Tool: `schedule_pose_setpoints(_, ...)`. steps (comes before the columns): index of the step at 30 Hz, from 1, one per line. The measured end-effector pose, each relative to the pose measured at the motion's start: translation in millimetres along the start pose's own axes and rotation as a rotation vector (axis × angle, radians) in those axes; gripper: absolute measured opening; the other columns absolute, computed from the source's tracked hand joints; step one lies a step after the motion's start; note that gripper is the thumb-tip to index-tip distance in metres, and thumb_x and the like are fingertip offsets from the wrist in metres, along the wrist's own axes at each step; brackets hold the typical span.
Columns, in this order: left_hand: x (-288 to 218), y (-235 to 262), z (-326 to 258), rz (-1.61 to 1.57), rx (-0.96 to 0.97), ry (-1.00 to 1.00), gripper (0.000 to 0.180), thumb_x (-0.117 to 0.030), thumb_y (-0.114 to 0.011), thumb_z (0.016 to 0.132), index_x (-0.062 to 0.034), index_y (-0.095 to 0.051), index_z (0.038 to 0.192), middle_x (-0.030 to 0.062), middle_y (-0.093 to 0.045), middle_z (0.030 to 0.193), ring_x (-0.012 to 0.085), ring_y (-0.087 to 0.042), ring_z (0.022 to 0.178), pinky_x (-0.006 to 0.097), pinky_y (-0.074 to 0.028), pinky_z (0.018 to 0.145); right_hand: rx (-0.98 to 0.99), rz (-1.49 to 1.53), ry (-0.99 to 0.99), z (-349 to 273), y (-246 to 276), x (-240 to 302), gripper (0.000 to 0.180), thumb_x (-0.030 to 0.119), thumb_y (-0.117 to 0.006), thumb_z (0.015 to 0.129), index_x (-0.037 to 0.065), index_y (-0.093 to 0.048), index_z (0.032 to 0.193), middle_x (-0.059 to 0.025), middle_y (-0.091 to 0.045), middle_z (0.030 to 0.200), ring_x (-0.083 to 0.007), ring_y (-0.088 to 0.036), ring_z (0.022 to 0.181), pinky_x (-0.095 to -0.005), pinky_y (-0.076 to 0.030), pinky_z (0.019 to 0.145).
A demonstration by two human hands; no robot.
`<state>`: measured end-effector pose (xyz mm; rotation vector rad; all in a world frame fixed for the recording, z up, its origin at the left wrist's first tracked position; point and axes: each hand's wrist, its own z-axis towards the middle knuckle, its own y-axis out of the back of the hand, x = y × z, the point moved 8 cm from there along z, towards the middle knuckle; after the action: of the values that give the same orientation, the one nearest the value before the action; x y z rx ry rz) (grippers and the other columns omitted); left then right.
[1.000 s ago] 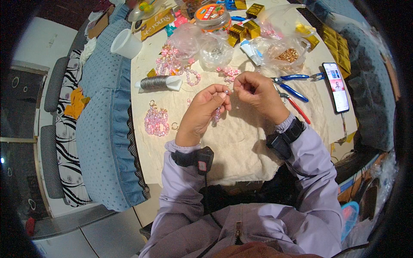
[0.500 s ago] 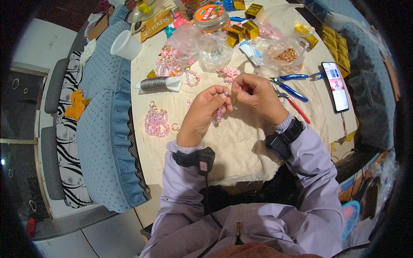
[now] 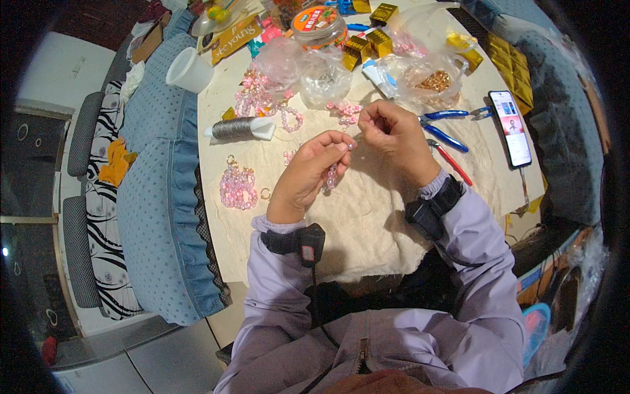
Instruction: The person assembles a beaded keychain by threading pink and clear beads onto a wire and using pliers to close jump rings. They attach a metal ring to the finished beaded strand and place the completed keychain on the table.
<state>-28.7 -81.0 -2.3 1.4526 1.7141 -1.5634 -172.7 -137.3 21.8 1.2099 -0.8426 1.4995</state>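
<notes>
Over the cream cloth (image 3: pixel 367 249), my left hand (image 3: pixel 308 169) pinches a strand of pink and lilac beads (image 3: pixel 332 176), which hangs down below its fingers. One small bead shows at the tips of thumb and forefinger. My right hand (image 3: pixel 394 134) is closed in a pinch just to the right, a small gap from the left fingertips; whatever it grips is too fine to make out. Left of my left hand lie a coiled pink bead chain (image 3: pixel 238 188) with a gold clasp and a gold ring (image 3: pixel 265 194). Pink flower-like beads (image 3: pixel 344 113) rest beyond both hands.
A spool of grey wire (image 3: pixel 235 128) lies at the left on white foam. Blue-handled pliers (image 3: pixel 447 139), a red-handled tool (image 3: pixel 453 163) and a phone (image 3: pixel 510 131) sit to the right. Plastic bags (image 3: pixel 326 79), gold boxes (image 3: pixel 379 43), a round jar (image 3: pixel 319 27) and a white tub (image 3: pixel 190 70) crowd the far side.
My right hand has drawn slightly up and away from the left, widening the gap between the fingertips. The left hand keeps hold of the bead strand.
</notes>
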Motion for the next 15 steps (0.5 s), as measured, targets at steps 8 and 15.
schedule_pose_setpoints(8, 0, -3, -3, 0.086, -0.007, 0.008, 0.019, -0.016, -0.059, 0.099, -0.0024, -0.061, 0.112, -0.0001, -0.062, 0.081, 0.0044, -0.057, 0.068, 0.018, -0.046, 0.058, 0.027, 0.001, -0.001, 1, 1, 1, 0.011, 0.011, -0.067, 0.087, 0.001, -0.063, 0.091, -0.0002, -0.059, 0.076, -0.0068, -0.05, 0.068, -0.0235, -0.043, 0.061)
schedule_pose_setpoints(15, -2, 6, 0, 0.065, -0.017, -0.023, 0.02, -0.012, -0.062, 0.097, 0.0002, -0.059, 0.114, 0.0033, -0.064, 0.083, 0.0101, -0.061, 0.07, 0.023, -0.051, 0.064, 0.165, -0.073, 0.099, 0, -4, 16, 0.004, 0.006, -0.066, 0.087, 0.004, -0.063, 0.088, 0.0036, -0.055, 0.078, -0.0034, -0.047, 0.068, -0.0201, -0.039, 0.06)
